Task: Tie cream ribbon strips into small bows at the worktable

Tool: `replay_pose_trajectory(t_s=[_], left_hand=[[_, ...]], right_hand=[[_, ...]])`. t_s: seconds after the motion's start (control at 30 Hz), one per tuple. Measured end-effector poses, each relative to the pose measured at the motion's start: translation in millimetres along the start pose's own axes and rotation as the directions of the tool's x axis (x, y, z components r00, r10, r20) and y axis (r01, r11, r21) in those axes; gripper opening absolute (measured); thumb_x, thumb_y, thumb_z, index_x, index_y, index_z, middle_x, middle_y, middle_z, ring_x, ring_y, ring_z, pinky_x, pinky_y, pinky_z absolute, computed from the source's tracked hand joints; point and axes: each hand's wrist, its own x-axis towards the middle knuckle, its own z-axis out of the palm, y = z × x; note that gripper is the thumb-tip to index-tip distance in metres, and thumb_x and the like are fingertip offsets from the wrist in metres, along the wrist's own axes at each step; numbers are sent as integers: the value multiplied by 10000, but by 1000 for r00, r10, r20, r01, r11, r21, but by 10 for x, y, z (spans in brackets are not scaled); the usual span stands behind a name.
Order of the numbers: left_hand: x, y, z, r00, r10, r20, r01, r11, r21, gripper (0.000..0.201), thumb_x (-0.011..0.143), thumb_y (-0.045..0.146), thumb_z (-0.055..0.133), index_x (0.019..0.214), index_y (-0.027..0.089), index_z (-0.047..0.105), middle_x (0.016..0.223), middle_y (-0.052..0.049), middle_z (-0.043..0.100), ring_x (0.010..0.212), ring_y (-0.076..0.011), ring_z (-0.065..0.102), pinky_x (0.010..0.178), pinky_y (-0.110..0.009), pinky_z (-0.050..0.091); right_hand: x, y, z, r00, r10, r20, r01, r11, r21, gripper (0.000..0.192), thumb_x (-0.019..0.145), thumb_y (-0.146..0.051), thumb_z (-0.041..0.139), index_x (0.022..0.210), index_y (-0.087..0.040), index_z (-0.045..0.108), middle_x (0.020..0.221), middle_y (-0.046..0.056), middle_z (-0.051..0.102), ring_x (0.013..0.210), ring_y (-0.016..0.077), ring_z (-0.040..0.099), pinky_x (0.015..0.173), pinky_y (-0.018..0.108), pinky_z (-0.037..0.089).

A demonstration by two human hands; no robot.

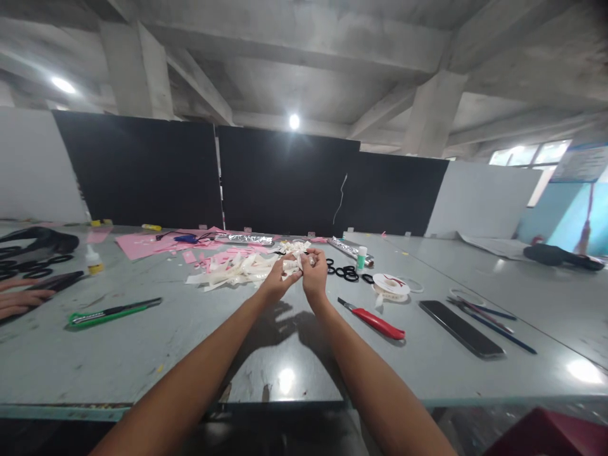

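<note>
My left hand [275, 280] and my right hand [314, 275] meet above the middle of the table, fingers closed on a piece of white ribbon [291, 266]. Its exact shape is partly hidden by the fingers. Just left of them lies a loose pile of cream-white ribbon strips [235, 271]. Several black rings [350, 273] lie to the right of my right hand, near a ribbon spool [392, 285] and a glue stick [361, 258]. Closer to me on that side is a red utility knife [377, 323].
Pink paper [142, 245] and scraps spread at the back left. A green utility knife [114, 313] lies left, near a glue bottle [94, 261]. Another person's hand [23, 296] is at the left edge. A phone [460, 329] and several pens [498, 326] lie right. Black panels [289, 183] stand behind.
</note>
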Motion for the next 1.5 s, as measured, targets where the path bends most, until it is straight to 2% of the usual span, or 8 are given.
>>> replay_pose_trajectory(t_s=[0.17,0.3,0.4,0.6,0.8,1.07,1.23,1.5], left_hand=[[-23,3,-53,997,59,48,-61,997,47,538,810,390,595,1291,185,467,1186,-121,553,1048,-235,542,881,-375,439],[-34,104,-103,988,137,78,-142,988,64,566,838,427,556,1320,148,455,845,-61,628,940,-221,569,966,-393,367],[-28,134,-82,987,126,103,-120,991,-61,626,843,484,531,1361,152,417,728,-27,608,804,-191,576,915,-372,393],[15,91,28,994,-89,58,105,898,-426,610,827,570,483,1285,169,518,906,-73,628,667,-134,534,683,-296,448],[46,78,-2,971,-239,-28,207,890,-406,570,670,431,701,1155,145,618,647,15,515,565,-90,454,578,-229,408],[83,10,-97,968,-206,-146,129,900,-417,501,706,391,662,1143,152,610,574,55,437,508,-65,405,513,-184,350],[80,-8,-121,961,-207,-181,110,893,-437,490,704,377,667,1151,190,593,679,49,465,531,-52,430,528,-179,382],[71,46,-122,959,-210,-192,106,890,-444,527,668,356,685,1156,188,579,674,55,465,516,-49,405,501,-176,351]], right_hand=[[-8,-34,-6,997,-41,62,40,999,15,193,790,-299,568,939,-196,500,657,-52,475,564,104,480,536,228,433],[-14,6,5,988,65,143,-81,991,109,244,790,-340,574,968,-220,458,661,-70,476,432,72,438,362,192,387],[-21,55,23,968,131,213,-169,970,172,288,776,-342,596,986,-232,433,704,-71,501,391,50,432,307,176,381],[-32,71,36,973,128,194,-152,982,115,281,765,-314,597,976,-221,436,707,-71,486,399,51,440,281,167,384],[-61,82,16,982,71,176,-73,997,5,269,785,-336,562,1006,-215,467,726,-56,471,479,60,456,331,148,409],[-41,152,12,972,132,197,-132,991,-13,280,755,-342,582,983,-197,508,610,-83,442,411,65,413,299,162,368],[-35,208,19,961,171,218,-177,984,8,303,747,-336,588,994,-197,479,572,-99,472,330,60,406,282,174,344],[-41,239,45,930,263,257,-269,963,-9,226,703,-369,599,796,-166,564,575,-59,516,368,57,437,287,170,385]])
